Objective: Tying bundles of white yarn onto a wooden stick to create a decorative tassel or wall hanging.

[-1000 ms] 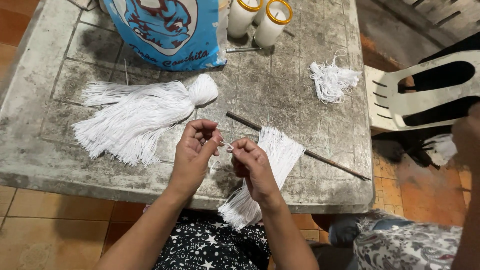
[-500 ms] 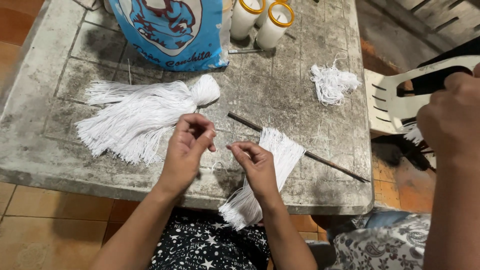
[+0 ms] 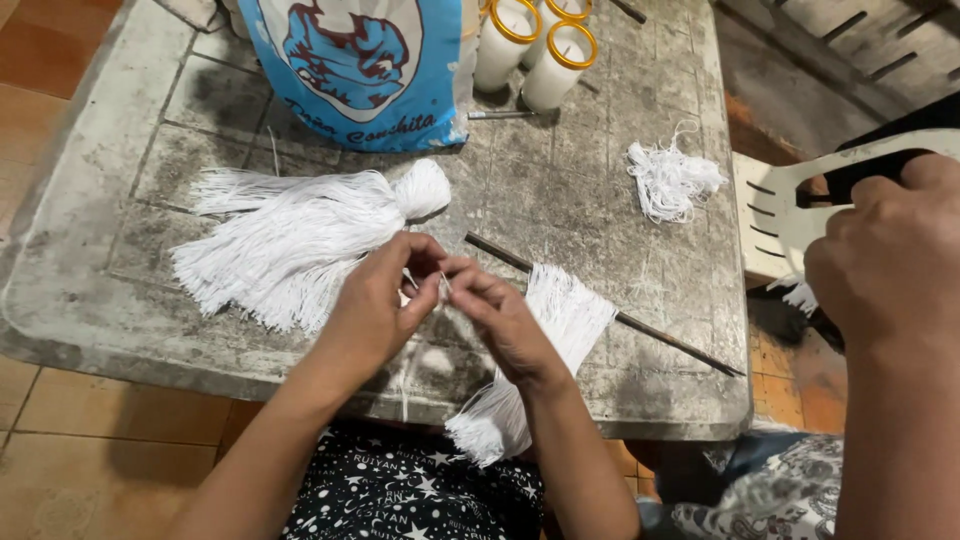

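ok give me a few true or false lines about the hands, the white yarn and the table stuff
1. Both hands, left hand and right hand, meet over a thin white strand. True.
2. The big yarn tassel lies to the right of the hands. False: it lies to their left.
3. A thin dark stick passes under the smaller yarn bundle. True.
4. The candles have blue rims. False: the rims are yellow.
5. The blue bag lies on the floor. False: it is on the table.
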